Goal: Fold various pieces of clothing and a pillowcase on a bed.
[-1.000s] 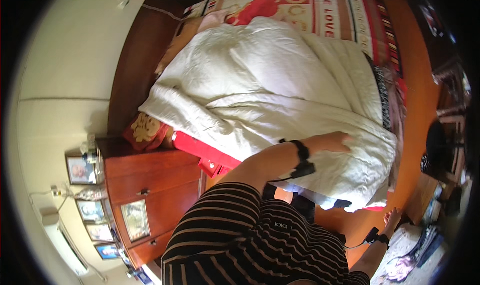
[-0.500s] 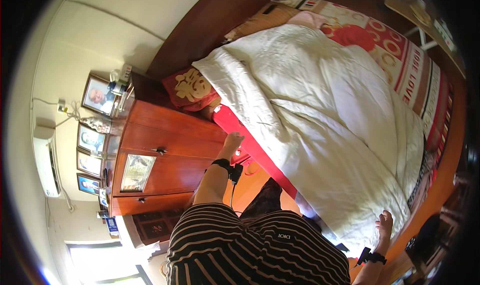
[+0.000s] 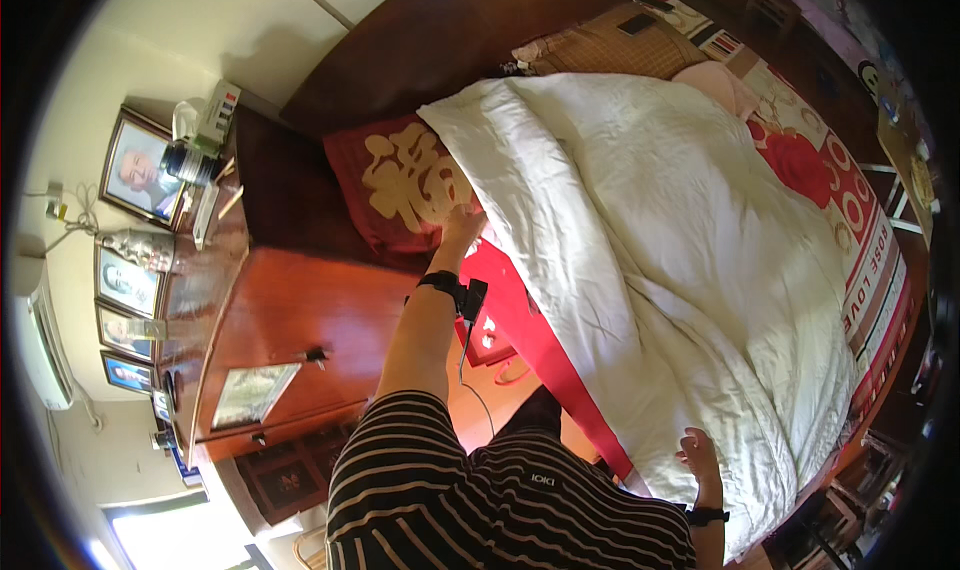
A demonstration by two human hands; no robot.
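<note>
A white quilt [image 3: 640, 240] lies rumpled across the bed, its near edge running beside a red strip of bedding [image 3: 540, 340]. My left hand [image 3: 463, 228] is stretched toward the head end, at the lower corner of a red pillow [image 3: 405, 185] with a gold character pattern, close to the quilt's edge. Its fingers are small and partly hidden, so their grip is unclear. Over the quilt's near part is my right hand [image 3: 700, 455], fingers loosely bent and apart, with nothing visible in them. Both wrists wear black straps.
A reddish wooden cabinet [image 3: 310, 300] stands at the left, with framed photos [image 3: 138, 170] and bottles on top. Behind the bed rises a dark headboard [image 3: 400, 50]. A patterned red and cream bedcover [image 3: 860, 280] and a tan pillow [image 3: 610, 45] show on the far side.
My left hand has moved forward, from above the red strip to the pillow's corner. My right hand has come inward over the quilt. The view has shifted closer to the bed's head.
</note>
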